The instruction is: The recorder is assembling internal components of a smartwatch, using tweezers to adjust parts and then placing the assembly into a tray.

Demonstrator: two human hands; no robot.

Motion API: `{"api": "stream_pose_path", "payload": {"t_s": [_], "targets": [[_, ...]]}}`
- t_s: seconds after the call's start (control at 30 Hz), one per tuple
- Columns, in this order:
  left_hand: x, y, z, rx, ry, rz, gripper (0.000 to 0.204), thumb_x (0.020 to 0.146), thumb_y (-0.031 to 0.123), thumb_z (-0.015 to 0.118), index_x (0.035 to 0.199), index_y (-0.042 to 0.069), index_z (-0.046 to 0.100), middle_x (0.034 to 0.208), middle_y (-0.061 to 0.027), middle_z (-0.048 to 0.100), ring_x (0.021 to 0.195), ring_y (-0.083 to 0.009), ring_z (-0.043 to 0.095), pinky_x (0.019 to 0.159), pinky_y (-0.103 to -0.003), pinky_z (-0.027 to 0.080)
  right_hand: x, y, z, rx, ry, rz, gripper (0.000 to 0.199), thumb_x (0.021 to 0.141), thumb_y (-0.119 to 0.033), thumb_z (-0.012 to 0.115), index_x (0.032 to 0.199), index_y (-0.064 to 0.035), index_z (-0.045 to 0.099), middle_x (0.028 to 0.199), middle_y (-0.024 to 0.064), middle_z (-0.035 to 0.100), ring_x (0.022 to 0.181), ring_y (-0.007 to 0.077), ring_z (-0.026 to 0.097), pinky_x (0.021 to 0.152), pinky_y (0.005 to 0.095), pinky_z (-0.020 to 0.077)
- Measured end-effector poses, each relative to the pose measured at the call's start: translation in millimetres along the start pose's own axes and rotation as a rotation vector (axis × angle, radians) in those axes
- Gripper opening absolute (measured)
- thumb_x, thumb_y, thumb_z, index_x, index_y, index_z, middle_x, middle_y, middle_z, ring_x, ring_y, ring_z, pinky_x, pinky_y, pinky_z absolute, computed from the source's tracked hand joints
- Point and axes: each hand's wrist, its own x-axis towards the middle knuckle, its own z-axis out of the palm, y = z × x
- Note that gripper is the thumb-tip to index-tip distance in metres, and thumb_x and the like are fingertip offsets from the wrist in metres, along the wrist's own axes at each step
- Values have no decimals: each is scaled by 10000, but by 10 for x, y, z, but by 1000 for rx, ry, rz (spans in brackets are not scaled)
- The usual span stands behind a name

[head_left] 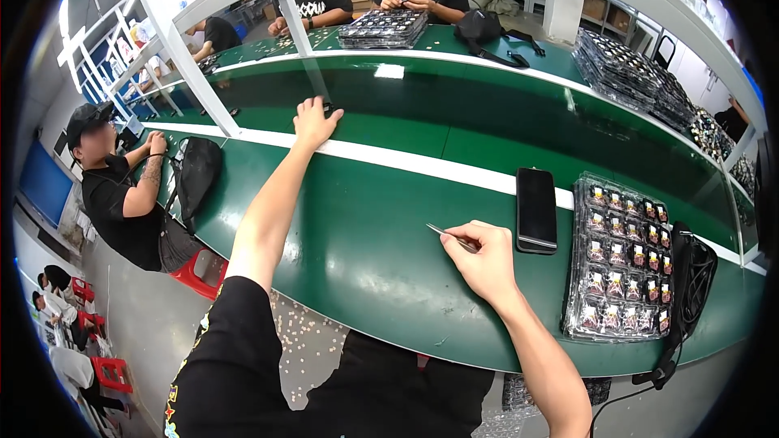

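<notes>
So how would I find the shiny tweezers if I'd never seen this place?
Look at the long green table. Near its front edge, left of the black phone, the right hand pinches thin metal tweezers. They are the only slim silver thing there, pointing left.

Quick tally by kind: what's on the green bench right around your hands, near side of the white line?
Tweezers, in the right hand: 1
Black phone: 1
Clear tray of small parts: 1
Black bag: 1
Total: 4
The left hand reaches to the white line.
</notes>
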Motion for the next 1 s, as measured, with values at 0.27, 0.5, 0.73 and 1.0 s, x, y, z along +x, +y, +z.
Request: {"api": "stream_pose_path", "payload": {"t_s": [0.27,0.5,0.73,1.0], "targets": [[32,-181,70,-65,43,78,426,1034,306,737,1405,109,669,1304,-124,718,1292,-343,624,1061,-515,511,12,-9,50,-25,-6,18,150,897,-85,827,999,23,850,712,83,693,629,112,577,581,314,420],[-691,796,-239,-555,-168,497,460,999,171,782,1423,51,653,1236,-125,709,1226,-331,622,1065,-447,521,-42,83,-28,30,93,101,122,926,-73,841,1008,18,853,741,46,722,659,69,589,602,268,436],[-1862,1289,-1084,-658,-655,873,607,944,125,828,1515,87,624,1405,-121,688,1274,-317,643,1112,-435,529,32,36,-37,196,122,247,131,992,-65,813,1060,42,848,812,4,767,733,20,632,660,213,495],[-1925,1257,-981,-651,-556,858,839,831,271,948,1569,101,587,1358,-121,683,1252,-324,643,1107,-461,494,25,46,-22,214,90,272,137,995,-42,812,1094,46,848,880,27,754,766,31,633,674,210,481]]}}
